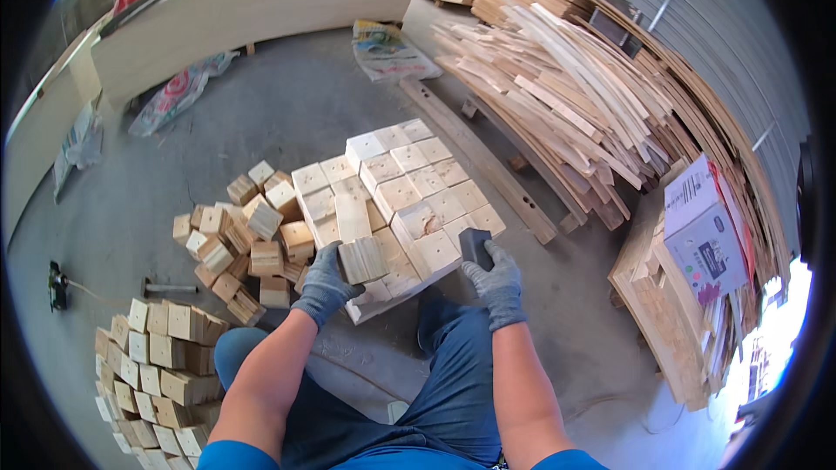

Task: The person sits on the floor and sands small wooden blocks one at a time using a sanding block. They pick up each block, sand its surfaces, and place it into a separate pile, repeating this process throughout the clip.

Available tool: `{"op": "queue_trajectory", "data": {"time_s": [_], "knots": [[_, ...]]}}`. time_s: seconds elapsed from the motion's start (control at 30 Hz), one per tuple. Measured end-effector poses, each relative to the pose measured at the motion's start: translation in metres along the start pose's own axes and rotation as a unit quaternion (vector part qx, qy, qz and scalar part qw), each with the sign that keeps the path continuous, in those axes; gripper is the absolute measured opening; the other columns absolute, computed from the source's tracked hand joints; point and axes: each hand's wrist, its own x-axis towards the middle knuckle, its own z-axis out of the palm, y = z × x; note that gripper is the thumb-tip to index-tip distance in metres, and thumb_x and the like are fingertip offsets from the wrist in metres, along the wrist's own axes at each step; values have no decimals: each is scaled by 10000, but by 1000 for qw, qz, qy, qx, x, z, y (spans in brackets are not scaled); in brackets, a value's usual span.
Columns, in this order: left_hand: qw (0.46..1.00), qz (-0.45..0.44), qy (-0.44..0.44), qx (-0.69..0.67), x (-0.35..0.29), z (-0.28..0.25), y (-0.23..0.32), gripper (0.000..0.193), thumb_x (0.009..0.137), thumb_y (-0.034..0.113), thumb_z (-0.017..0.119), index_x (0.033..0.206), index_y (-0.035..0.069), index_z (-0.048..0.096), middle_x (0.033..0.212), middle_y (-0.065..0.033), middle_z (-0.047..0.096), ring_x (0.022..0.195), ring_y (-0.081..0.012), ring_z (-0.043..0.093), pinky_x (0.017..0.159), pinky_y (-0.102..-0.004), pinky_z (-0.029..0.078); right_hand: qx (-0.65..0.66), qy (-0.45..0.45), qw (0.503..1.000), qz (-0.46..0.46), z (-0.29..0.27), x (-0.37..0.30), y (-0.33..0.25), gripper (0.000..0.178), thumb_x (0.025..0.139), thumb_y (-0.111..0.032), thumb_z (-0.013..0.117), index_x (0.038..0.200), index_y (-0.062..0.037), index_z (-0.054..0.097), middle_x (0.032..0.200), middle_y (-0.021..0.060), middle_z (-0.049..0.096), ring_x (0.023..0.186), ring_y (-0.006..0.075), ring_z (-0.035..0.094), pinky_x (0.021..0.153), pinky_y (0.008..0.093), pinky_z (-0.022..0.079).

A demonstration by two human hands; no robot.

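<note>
The person's left hand (326, 283), in a grey knit glove, was clenched around a pale square wooden block (363, 259), holding it at the near edge of a neat grid of pale wooden blocks (409, 191) set on the grey concrete floor (287, 113). The right hand (496, 283), gloved the same way, gripped a small dark rectangular block (475, 246) that rested against the near right corner of that grid. A loose heap of similar wooden blocks (248, 239) lay just left of the grid, and a stacked pile of blocks (157, 357) stood nearer the person's left knee. A long stack of pale wooden slats (566, 96) lay well apart on the right, beside a printed cardboard box (705, 231).
</note>
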Motion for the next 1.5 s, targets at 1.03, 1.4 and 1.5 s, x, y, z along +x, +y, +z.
{"op": "queue_trajectory", "data": {"time_s": [1.03, 1.4, 1.5], "knots": [[586, -157, 483, -632, -149, -244, -106, 466, 887, 454, 876, 1260, 216, 729, 1154, 1, 756, 943, -180, 681, 765, -336, 527, -25, -85, 996, -14, 6, 1, 4, 818, 797, -452, 890, 1461, -26, 672, 1379, 257, 720, 1278, 385, 700, 1127, 433, 530], [600, -152, 415, -667, -115, -211, -91, 345, 933, 450, 839, 1195, 247, 741, 1118, 70, 727, 923, -115, 631, 781, -307, 483, -99, -116, 988, -40, 7, -22, 3, 798, 794, -465, 877, 1431, -21, 691, 1368, 275, 717, 1274, 416, 691, 1128, 466, 525], [618, -139, 402, -660, -112, -206, -93, 337, 943, 429, 832, 1211, 247, 735, 1134, 60, 723, 939, -123, 636, 791, -309, 499, -88, -97, 989, -69, 11, -24, -26, 793, 793, -452, 879, 1433, -26, 686, 1372, 270, 714, 1287, 412, 683, 1120, 464, 530]]}}
